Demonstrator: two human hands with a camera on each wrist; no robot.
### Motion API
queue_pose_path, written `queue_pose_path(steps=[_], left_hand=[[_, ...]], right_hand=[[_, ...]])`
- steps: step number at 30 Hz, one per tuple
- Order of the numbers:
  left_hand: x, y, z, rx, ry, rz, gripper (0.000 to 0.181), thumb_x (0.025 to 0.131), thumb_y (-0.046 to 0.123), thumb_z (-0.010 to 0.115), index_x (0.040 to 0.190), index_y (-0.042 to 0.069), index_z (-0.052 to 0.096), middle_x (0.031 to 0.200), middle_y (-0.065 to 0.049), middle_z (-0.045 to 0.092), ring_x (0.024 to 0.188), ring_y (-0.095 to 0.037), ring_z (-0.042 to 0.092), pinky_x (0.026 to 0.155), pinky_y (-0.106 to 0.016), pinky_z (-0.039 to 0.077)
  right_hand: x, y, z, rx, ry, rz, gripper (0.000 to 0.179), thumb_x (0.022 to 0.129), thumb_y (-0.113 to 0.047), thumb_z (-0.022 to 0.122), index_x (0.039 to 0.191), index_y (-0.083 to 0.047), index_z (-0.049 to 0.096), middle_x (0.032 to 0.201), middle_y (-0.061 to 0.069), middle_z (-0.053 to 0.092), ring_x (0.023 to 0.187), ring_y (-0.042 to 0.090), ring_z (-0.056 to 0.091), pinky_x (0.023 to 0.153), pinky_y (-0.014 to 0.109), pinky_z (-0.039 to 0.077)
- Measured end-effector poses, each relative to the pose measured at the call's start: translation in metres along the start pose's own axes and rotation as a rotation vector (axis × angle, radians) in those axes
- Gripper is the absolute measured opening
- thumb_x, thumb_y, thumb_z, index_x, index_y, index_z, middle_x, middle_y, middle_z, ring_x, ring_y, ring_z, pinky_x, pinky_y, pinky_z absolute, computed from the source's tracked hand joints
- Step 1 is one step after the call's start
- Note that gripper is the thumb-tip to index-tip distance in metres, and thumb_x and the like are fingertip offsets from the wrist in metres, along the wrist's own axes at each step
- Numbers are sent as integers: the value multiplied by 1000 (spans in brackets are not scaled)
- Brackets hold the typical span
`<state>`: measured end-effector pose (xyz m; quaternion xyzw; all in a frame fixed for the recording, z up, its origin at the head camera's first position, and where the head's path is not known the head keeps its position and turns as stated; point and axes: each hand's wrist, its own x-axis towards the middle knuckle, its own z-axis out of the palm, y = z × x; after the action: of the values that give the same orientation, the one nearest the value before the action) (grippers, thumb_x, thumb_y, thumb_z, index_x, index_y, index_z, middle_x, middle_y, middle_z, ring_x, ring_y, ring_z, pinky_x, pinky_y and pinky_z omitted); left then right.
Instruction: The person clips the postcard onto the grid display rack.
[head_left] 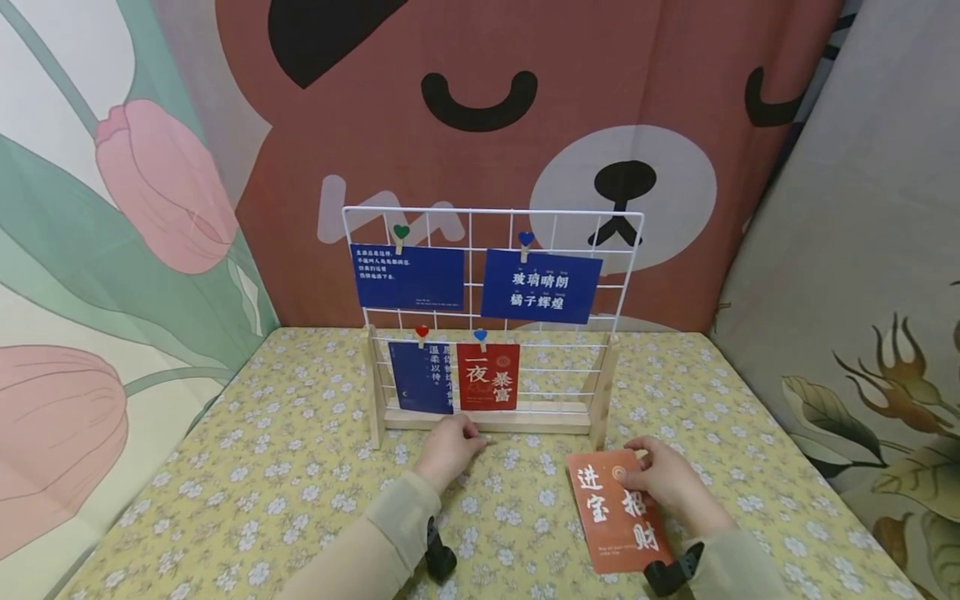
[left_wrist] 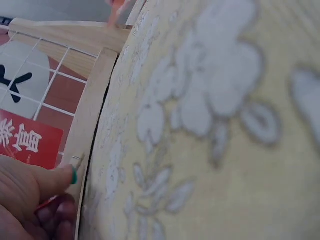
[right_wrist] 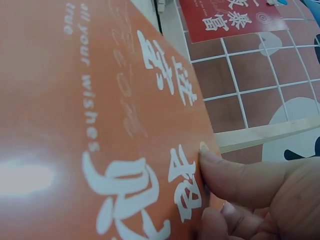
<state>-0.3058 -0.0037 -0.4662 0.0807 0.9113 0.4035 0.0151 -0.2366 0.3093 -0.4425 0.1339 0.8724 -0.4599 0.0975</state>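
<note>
My right hand [head_left: 667,479] pinches an orange card [head_left: 600,521] with white characters by its upper right edge, thumb on the front. My left hand [head_left: 448,450] is low in front of the wooden rack base. Between its thumb and fingers it pinches a small wooden clothespin [left_wrist: 77,160]; a bit of green shows by the thumb and something red lies among the fingers, mostly hidden. Behind both hands stands a white wire grid rack [head_left: 555,371]. On its lower part hang a red card [head_left: 487,379] and a narrow blue card [head_left: 416,383].
Higher on the grid hang two wide blue cards, the left card [head_left: 408,279] and the right card [head_left: 542,287]. Heart-topped clothespins hold the cards, among them a green-heart clothespin [head_left: 401,237]. A flowered yellow cloth [head_left: 285,500] covers the table; a bear-print curtain [head_left: 337,100] hangs behind.
</note>
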Motion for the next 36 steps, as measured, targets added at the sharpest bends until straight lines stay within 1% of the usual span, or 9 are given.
queue_pose_path(steps=[4, 7, 11, 16, 21, 25, 28, 32, 36], left_hand=[[-2, 5, -1, -49, -17, -27, 16, 90, 24, 70, 82, 14, 61, 75, 1, 58, 63, -17, 52, 54, -32, 43], [-4, 9, -3, -78, -34, -19, 14, 89, 22, 69, 82, 14, 60, 75, 1, 58, 63, -17, 53, 54, -32, 44], [-7, 13, -4, -66, -38, 52, 10, 91, 17, 67, 86, 13, 59, 78, 1, 57, 66, -16, 53, 58, -31, 45], [-10, 17, -7, -39, -33, 127, 10, 94, 19, 63, 88, 15, 57, 78, 3, 56, 68, -14, 52, 61, -31, 44], [-12, 24, -10, -1, -15, 199, 9, 95, 20, 63, 88, 17, 58, 81, 6, 56, 70, -11, 52, 63, -29, 45], [-13, 30, -14, 19, 2, 262, 8, 94, 20, 64, 87, 17, 61, 83, 7, 56, 75, -10, 53, 66, -28, 46], [-15, 34, -18, 30, 10, 295, 8, 94, 18, 63, 87, 17, 61, 84, 8, 57, 75, -9, 53, 66, -28, 46], [-19, 41, -23, 44, 30, 341, 7, 95, 16, 62, 88, 17, 62, 84, 8, 58, 73, -9, 53, 64, -27, 46], [-21, 47, -27, 45, 57, 369, 6, 95, 16, 62, 89, 16, 63, 86, 8, 57, 73, -8, 53, 64, -26, 47]], right_hand=[[-1, -2, 1, 39, -4, -8, 49, 96, -14, 61, 137, 3, 40, 101, 18, 52, 73, 22, 56, 57, 35, 49], [-2, -3, 1, 57, 2, -10, 44, 96, -16, 60, 133, 5, 44, 102, 17, 55, 74, 21, 57, 58, 35, 49], [-3, -6, 1, 79, 16, -25, 34, 97, -16, 60, 121, 5, 51, 97, 14, 60, 73, 20, 57, 59, 34, 48], [-7, -12, 2, 121, 24, -85, 30, 98, -13, 56, 119, 7, 51, 95, 12, 61, 74, 19, 56, 61, 33, 49], [-11, -20, 2, 181, 42, -94, 22, 99, -11, 53, 114, 5, 53, 93, 11, 59, 76, 20, 58, 64, 35, 51], [-12, -26, 3, 200, 70, -118, 25, 99, -14, 55, 116, 5, 55, 94, 11, 59, 77, 20, 58, 66, 36, 52], [-13, -29, 4, 189, 94, -134, 29, 98, -19, 58, 117, 3, 57, 97, 9, 60, 82, 21, 56, 69, 37, 49], [-14, -32, 5, 196, 123, -151, 30, 96, -27, 61, 112, -2, 61, 99, 7, 62, 90, 27, 51, 71, 38, 42], [-14, -35, 6, 215, 131, -189, 34, 96, -33, 60, 113, -3, 63, 102, 7, 63, 96, 31, 51, 74, 40, 41]])
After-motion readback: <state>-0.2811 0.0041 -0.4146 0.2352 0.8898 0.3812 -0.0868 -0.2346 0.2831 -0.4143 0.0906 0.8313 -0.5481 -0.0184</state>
